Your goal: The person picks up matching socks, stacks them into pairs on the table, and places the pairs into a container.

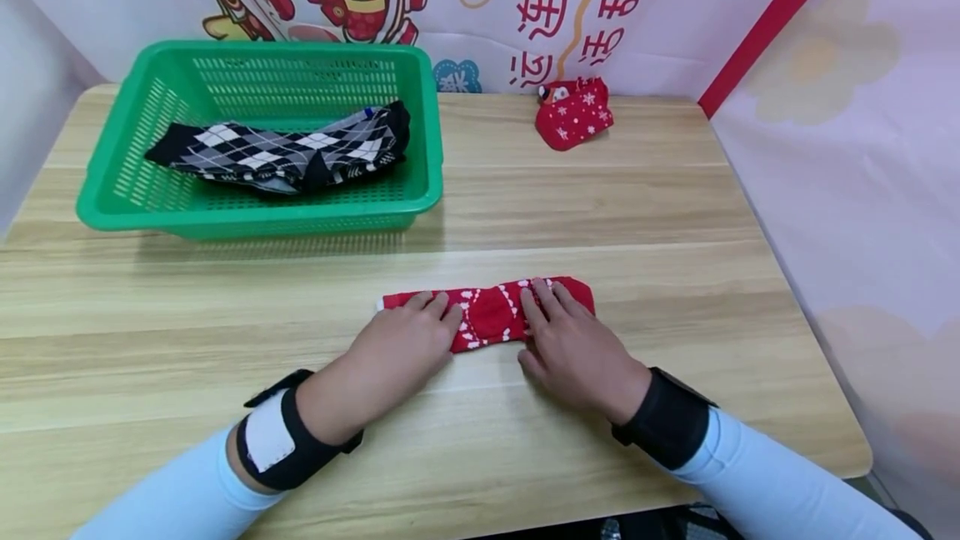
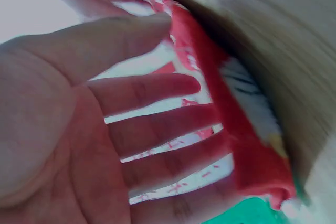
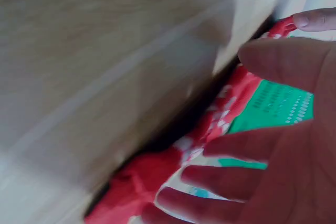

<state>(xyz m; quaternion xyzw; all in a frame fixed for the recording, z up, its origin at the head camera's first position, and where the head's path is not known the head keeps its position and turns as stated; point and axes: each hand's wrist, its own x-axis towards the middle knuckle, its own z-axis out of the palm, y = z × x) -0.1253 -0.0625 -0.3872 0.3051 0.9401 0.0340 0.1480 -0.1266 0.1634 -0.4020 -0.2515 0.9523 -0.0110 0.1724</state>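
A red sock (image 1: 491,315) with white markings lies stretched sideways on the wooden table. My left hand (image 1: 408,340) rests on its left part, fingers extended. On its right part my right hand (image 1: 573,348) lies with spread fingers touching the cloth. From the left wrist view, the left fingers (image 2: 157,119) are straight against the red sock (image 2: 210,77), whose underside has a white patch with dark lines. The right wrist view has the right fingers (image 3: 231,182) spread along the red sock (image 3: 152,174). Parts of the sock are hidden under both hands.
A green plastic basket (image 1: 300,222) stands at the back left, holding black, grey and white argyle socks (image 1: 255,152). Near the back edge lies a folded red sock (image 1: 573,115) with white snowflakes. A printed cloth (image 1: 660,32) hangs behind the table.
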